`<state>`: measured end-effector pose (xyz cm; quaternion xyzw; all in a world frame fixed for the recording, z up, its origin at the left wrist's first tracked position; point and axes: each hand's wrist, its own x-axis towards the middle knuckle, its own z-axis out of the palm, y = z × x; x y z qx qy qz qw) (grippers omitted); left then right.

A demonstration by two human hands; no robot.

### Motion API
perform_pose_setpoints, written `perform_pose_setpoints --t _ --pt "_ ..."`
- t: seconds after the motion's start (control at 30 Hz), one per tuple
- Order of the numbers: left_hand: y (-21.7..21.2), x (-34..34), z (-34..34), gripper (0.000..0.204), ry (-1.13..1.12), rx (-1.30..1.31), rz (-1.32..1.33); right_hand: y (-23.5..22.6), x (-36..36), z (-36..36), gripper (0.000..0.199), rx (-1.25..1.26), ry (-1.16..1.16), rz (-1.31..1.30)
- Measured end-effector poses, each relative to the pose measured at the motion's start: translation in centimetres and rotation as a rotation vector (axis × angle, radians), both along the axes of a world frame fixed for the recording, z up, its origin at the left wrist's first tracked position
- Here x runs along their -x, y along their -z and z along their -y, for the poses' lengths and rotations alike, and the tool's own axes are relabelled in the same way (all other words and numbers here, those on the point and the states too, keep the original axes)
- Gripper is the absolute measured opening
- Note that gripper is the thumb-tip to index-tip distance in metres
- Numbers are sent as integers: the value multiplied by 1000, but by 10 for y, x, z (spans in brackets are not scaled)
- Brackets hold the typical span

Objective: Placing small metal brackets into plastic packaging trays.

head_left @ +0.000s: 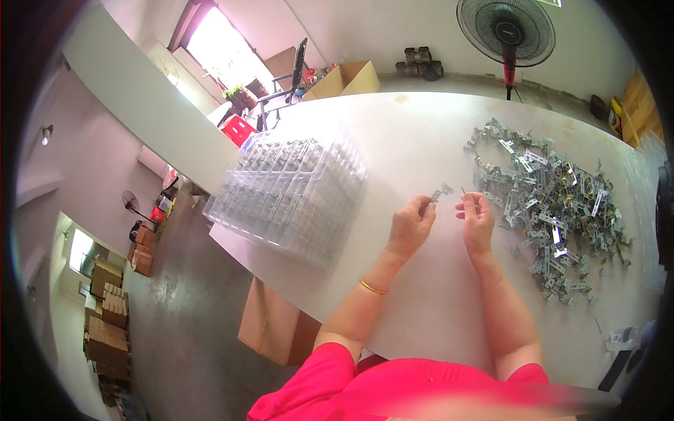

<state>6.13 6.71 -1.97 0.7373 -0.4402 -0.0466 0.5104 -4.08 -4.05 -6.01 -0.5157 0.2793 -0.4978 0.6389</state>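
Observation:
Over the middle of the white table (421,309), my left hand (412,226) pinches a small silver metal bracket (441,192) by its lower end. Close beside it on the right, my right hand (475,219) has its thumb and fingers together around a thin, dark, pin-like piece (463,190), too small to name surely. The two hands are apart, with the bracket between them. A large loose heap of metal brackets (554,210), silver with some brass-coloured bits, spreads just right of my right hand. To the left stands a stack of clear plastic compartment trays (288,189) holding metal parts.
Cardboard boxes stand below the table's left edge (270,323) and beyond its far edge (344,78). A black pedestal fan (507,31) is behind the table. Clear plastic bags (649,182) lie along the right edge. Stacked cartons (107,330) line the floor far left.

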Motion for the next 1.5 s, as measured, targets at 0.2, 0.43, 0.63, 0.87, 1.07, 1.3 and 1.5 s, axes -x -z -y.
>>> perform_pose_setpoints --t 0.2,0.43,0.63,0.87,1.07,1.3,1.5 --pt "-84 -17 -14 16 -56 77 48 7 3 2 17 -75 -78 -67" --pt "-157 -102 -30 18 -255 32 236 3 4 -1 17 -40 -111 -116" --pt "-179 -168 -48 28 -447 -180 318 8 4 3 15 -23 -118 -118" --pt "-160 -218 -54 34 -492 -367 420 10 1 1 15 -8 -106 -140" --pt "-162 -212 -45 33 -452 -465 431 14 0 2 15 35 -96 -157" --pt "-166 -209 -45 31 -465 -539 457 13 0 1 15 61 -97 -172" --pt "-163 -207 -42 28 -447 -584 443 14 1 1 16 65 -103 -164"
